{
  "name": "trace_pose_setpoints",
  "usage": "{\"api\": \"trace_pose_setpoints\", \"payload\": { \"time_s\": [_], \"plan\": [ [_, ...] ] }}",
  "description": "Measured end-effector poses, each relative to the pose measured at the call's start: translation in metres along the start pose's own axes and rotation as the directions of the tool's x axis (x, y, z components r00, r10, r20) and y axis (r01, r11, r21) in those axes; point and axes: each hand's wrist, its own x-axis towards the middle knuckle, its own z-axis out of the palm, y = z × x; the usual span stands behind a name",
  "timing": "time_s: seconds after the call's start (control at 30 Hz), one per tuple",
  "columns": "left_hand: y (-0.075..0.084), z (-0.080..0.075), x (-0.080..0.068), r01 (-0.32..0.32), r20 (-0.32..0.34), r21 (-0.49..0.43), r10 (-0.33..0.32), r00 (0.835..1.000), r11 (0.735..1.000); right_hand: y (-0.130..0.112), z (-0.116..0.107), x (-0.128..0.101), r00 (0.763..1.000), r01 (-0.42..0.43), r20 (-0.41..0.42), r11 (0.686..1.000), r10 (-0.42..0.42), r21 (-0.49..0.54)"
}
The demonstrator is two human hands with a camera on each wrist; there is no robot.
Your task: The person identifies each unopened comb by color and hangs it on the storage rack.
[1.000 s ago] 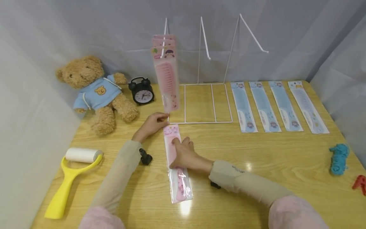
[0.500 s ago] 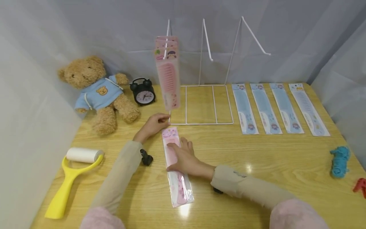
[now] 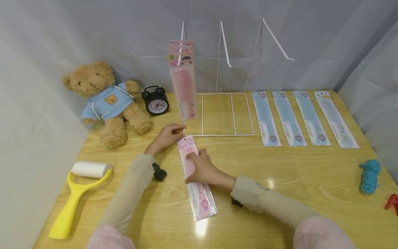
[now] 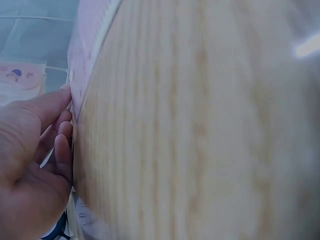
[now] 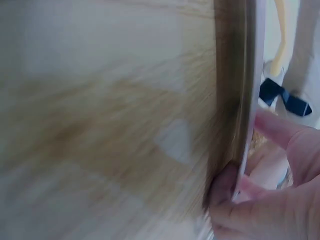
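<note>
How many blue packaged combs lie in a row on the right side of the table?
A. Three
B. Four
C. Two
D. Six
B: four long packs lie side by side right of the wire rack, the first blue comb nearest it, the last comb farthest right.

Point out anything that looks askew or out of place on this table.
One pink comb packet lies slanted on the table under the right hand, while other pink ones hang on the wire rack. The four blue comb packets lie in a neat row. Nothing looks spilled or damaged.
</note>
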Motion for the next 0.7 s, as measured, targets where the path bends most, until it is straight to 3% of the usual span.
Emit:
{"api": "trace_pose_setpoints", "payload": {
  "time_s": [0.37, 0.5, 0.7],
  "plan": [
    [-0.001, -0.001, 0.001, -0.022, -0.013, -0.006, 0.022, 1.0, 1.0, 0.027, -0.031, 0.005, 0.991, 0.039, 0.123, 0.984, -0.061, 0.175],
    [-0.003, 0.0, 0.001, -0.048, -0.015, -0.006, 0.048, 0.999, 0.999, 0.031, -0.04, -0.001, 0.991, 0.051, 0.109, 0.967, -0.08, 0.251],
    [-0.009, 0.001, 0.001, -0.081, -0.03, 0.007, 0.081, 0.996, 0.997, 0.023, -0.058, -0.012, 0.988, 0.132, 0.015, 0.899, -0.152, 0.417]
  ]
}}
